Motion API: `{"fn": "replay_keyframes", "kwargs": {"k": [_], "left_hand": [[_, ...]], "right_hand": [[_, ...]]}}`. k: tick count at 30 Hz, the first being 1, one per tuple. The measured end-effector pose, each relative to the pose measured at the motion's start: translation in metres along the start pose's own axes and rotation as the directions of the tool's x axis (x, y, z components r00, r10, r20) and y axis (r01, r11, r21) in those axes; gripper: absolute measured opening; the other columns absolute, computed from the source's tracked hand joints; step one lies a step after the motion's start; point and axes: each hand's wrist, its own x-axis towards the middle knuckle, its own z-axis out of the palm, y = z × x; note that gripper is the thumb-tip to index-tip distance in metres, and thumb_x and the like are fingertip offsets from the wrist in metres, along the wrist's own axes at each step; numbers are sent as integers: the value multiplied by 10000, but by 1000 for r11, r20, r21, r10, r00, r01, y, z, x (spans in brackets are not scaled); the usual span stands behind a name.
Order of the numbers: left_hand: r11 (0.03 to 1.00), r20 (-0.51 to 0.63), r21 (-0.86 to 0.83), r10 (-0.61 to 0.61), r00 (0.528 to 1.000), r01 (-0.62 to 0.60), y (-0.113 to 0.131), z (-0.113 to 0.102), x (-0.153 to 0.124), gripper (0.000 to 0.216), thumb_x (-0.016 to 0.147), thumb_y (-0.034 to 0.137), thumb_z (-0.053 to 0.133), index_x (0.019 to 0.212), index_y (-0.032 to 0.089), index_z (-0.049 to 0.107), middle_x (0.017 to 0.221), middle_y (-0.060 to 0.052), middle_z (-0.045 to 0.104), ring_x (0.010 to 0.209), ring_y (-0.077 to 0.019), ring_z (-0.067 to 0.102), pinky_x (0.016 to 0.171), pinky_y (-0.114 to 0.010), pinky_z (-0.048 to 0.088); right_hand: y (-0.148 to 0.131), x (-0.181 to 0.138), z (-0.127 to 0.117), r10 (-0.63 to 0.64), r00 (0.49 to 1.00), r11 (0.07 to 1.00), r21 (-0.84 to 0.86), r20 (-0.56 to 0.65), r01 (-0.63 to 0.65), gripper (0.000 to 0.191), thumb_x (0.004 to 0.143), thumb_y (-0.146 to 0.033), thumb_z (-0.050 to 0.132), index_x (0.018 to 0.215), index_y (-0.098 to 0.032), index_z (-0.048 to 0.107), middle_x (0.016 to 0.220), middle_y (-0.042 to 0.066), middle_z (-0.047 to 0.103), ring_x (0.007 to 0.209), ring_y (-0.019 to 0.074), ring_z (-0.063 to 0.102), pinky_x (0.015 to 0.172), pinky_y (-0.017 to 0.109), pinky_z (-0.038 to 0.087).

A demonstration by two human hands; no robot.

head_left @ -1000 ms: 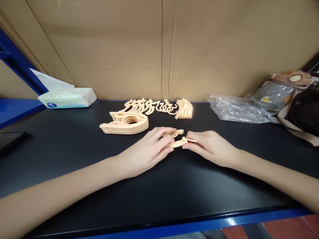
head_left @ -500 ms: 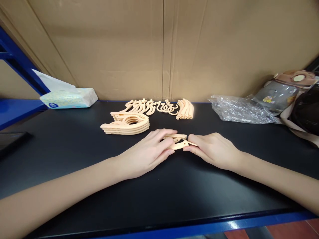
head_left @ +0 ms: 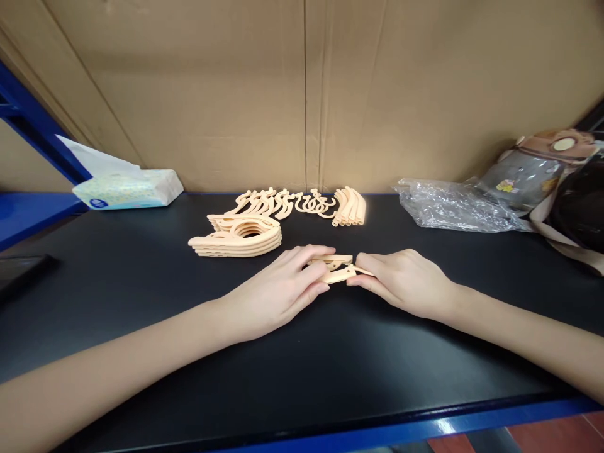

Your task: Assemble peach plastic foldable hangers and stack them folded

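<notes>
My left hand (head_left: pixel 287 286) is closed around a cream plastic folding-hanger piece (head_left: pixel 340 275), whose holed end sticks out past the fingertips. Against that end, my right hand (head_left: pixel 406 280) pinches a thin cream hanger part (head_left: pixel 363 270); most of it is hidden by the fingers. Just behind my left hand lies a stack of folded cream hangers (head_left: pixel 236 242). Farther back are loose curved hanger arms (head_left: pixel 262 202), several small hooks (head_left: pixel 315 203) and a row of straighter arms (head_left: pixel 349 206).
A tissue pack (head_left: pixel 129 189) lies at the back left, with a dark flat device (head_left: pixel 23 274) at the left edge. Crumpled clear plastic (head_left: pixel 457 206) and a brown-lidded bottle (head_left: pixel 528 167) stand at the back right. Cardboard (head_left: pixel 212 94) walls the back of the black table (head_left: pixel 302 390).
The view has shifted very slightly. Both hands keep the same grip on the hanger parts, with hardly any visible movement.
</notes>
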Motion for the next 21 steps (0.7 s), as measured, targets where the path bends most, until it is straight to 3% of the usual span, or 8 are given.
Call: {"fn": "replay_keyframes", "kwargs": {"k": [6, 16, 21], "left_hand": [[1000, -9, -7, -12, 1000, 12, -1, 1, 0, 197, 1001, 240, 377, 1089, 177, 542, 1381, -96, 440, 1214, -221, 469, 1038, -384, 413], [1000, 12, -12, 7, 1000, -6, -1, 0, 0, 209, 1004, 225, 355, 1091, 185, 541, 1383, -94, 447, 1214, -230, 468, 1034, -401, 412], [1000, 14, -2, 3, 1000, -3, 0, -1, 0, 202, 1005, 229, 359, 1092, 180, 535, 1384, -97, 447, 1216, -230, 468, 1034, -392, 409]], "right_hand": [[-1, 1, -3, 77, 992, 985, 146, 104, -92, 552, 990, -550, 120, 771, -209, 494, 583, -7, 607, 433, 134, 525, 436, 247, 232], [1, 0, -2, -1, 999, 999, 46, 32, 0, 545, 1005, -503, 112, 769, -195, 495, 540, -9, 566, 392, 126, 481, 427, 244, 199], [1, 1, -2, 66, 986, 981, 170, 153, -92, 556, 983, -559, 103, 783, -206, 484, 581, -4, 575, 437, 137, 495, 449, 244, 233]]}}
